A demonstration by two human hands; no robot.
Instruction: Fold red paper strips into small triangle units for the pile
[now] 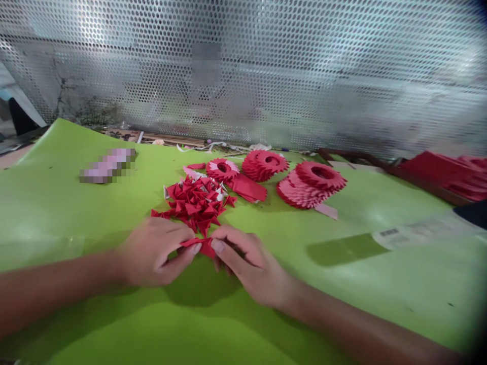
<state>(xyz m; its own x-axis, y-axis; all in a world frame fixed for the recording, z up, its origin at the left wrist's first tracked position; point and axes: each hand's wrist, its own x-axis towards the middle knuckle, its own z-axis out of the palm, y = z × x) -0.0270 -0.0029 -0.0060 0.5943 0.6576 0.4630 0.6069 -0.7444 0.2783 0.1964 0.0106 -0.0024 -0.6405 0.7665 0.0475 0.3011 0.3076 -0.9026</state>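
Between both hands is a small folded red paper piece [206,247]. My left hand [160,252] pinches its left end between thumb and fingers, and my right hand [247,263] pinches its right end. Just beyond the fingertips lies a pile of folded red paper pieces [192,203], a few showing white. Behind it are a small red paper ring [221,169], a stack of flat red papers [249,188] and a taller red ring stack [265,165]. A red and pink ring stack [310,183] leans to the right.
A green sheet [114,324] covers the table. A blurred pink object [107,166] lies at the left. A clear bottle-like object [422,230] and red stacks [449,175] are at the right. A perforated metal screen [243,66] stands behind.
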